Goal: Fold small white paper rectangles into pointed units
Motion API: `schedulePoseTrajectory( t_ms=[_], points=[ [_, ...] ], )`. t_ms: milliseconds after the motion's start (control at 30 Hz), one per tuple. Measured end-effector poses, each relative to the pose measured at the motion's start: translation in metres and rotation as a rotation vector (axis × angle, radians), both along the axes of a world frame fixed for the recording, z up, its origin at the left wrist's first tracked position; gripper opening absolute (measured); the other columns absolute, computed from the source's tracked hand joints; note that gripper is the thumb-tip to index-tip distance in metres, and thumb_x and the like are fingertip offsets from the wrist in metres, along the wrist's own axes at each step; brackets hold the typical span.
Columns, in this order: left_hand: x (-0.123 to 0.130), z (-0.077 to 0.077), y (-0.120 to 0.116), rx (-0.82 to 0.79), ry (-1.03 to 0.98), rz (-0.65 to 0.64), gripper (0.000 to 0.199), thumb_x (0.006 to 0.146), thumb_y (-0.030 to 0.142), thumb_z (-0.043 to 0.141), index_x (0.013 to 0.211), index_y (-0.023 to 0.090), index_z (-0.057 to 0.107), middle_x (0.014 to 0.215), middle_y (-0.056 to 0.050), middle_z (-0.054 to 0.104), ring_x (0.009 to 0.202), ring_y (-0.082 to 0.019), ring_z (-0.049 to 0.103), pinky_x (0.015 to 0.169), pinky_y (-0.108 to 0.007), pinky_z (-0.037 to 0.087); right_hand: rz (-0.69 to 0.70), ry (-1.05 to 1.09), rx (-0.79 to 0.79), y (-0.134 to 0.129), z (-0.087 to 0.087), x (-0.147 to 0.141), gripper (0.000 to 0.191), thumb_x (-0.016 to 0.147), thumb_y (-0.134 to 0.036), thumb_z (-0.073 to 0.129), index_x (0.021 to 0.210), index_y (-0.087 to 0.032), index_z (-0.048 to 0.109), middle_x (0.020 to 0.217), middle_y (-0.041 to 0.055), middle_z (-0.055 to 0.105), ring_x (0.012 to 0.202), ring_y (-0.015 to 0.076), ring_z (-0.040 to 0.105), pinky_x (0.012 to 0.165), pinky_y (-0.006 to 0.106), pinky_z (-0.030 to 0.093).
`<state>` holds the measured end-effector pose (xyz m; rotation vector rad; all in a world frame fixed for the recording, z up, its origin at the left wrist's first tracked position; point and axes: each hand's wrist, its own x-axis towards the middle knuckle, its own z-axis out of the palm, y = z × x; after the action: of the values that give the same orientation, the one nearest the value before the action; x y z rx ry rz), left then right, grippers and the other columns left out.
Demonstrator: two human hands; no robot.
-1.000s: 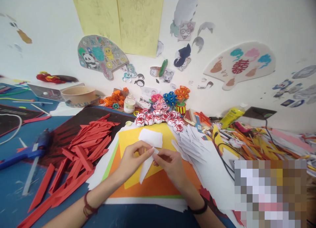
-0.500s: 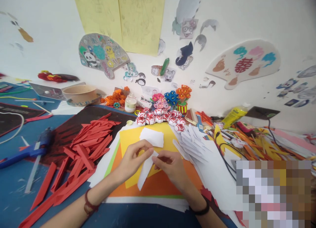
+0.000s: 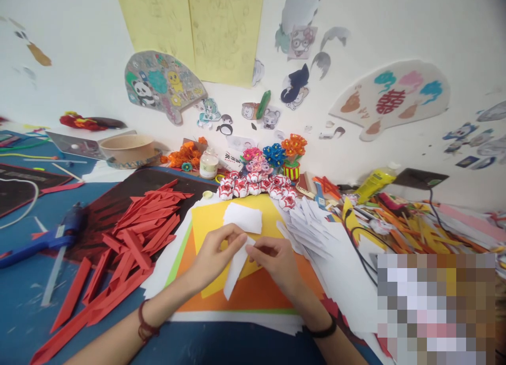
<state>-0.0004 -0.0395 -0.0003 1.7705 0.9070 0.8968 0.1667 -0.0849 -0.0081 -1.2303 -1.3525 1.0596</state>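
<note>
White paper: one strip point(image 3: 234, 278) is being finger-pinched by left hand point(image 3: 219, 252) and right hand point(image 3: 277, 258), one piece point(image 3: 244, 218) lying beyond.

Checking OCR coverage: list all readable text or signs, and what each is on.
"囍": right-hand wall fan.
"水": white item; its other characters are unclear.
Too small or blurred: print on the small bottle, yellow bottle, brown box, black device.

Compared with half a second ago, the lower end of the white paper strip point(image 3: 236, 274) has swung slightly rightward, though it reaches a little nearer the person than a second ago. The right hand's point(image 3: 277, 259) thumb has shifted up along the strip.
</note>
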Motion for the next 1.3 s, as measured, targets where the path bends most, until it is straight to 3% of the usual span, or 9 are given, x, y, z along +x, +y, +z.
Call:
schedulePoseTrajectory(
  t_ms=[233,400,600,833,1300],
  points=[
    [0.001,-0.002,0.000,0.054,0.099,-0.008,0.032,0.092,0.041,0.053,0.077,0.015,0.064,0.063,0.003,0.052,0.060,-0.011,0.044,0.058,-0.022,0.033,-0.070,-0.011,0.019,0.004,-0.002,0.006,0.031,0.080,-0.038,0.068,0.058,-0.017,0.066,0.054,-0.0002,0.060,0.051,0.0120,0.048,0.049,0.024,0.036],
    [0.001,-0.003,0.001,0.052,0.075,0.005,0.036,0.090,0.041,0.056,0.066,0.015,0.057,0.060,0.003,0.050,0.060,-0.010,0.043,0.058,-0.021,0.033,-0.060,0.019,0.005,0.006,-0.003,0.007,0.030,0.080,-0.039,0.068,0.059,-0.018,0.067,0.056,0.0001,0.062,0.050,0.0124,0.050,0.050,0.024,0.038],
    [0.001,-0.004,0.004,0.034,0.078,-0.062,0.038,0.092,0.042,0.054,0.067,0.014,0.062,0.071,-0.002,0.064,0.067,-0.013,0.052,0.063,-0.023,0.038,-0.073,0.093,-0.015,0.006,0.001,0.008,0.030,0.078,-0.041,0.070,0.060,-0.018,0.067,0.057,0.0011,0.063,0.051,0.0123,0.049,0.051,0.024,0.040],
    [0.000,-0.003,0.004,0.032,0.105,-0.051,0.042,0.091,0.047,0.053,0.069,0.015,0.070,0.073,-0.004,0.068,0.068,-0.016,0.055,0.063,-0.025,0.039,-0.103,0.138,-0.015,0.004,0.002,0.006,0.026,0.077,-0.039,0.071,0.061,-0.019,0.068,0.057,0.0005,0.062,0.050,0.0119,0.048,0.050,0.024,0.039],
    [0.000,0.004,0.000,0.061,0.192,-0.072,0.037,0.089,0.043,0.056,0.067,0.016,0.069,0.065,-0.001,0.062,0.062,-0.013,0.048,0.058,-0.023,0.033,-0.149,0.128,0.015,0.006,0.001,0.014,0.026,0.078,-0.036,0.072,0.060,-0.018,0.067,0.057,0.0009,0.062,0.050,0.0115,0.048,0.049,0.024,0.039]
  ],
)
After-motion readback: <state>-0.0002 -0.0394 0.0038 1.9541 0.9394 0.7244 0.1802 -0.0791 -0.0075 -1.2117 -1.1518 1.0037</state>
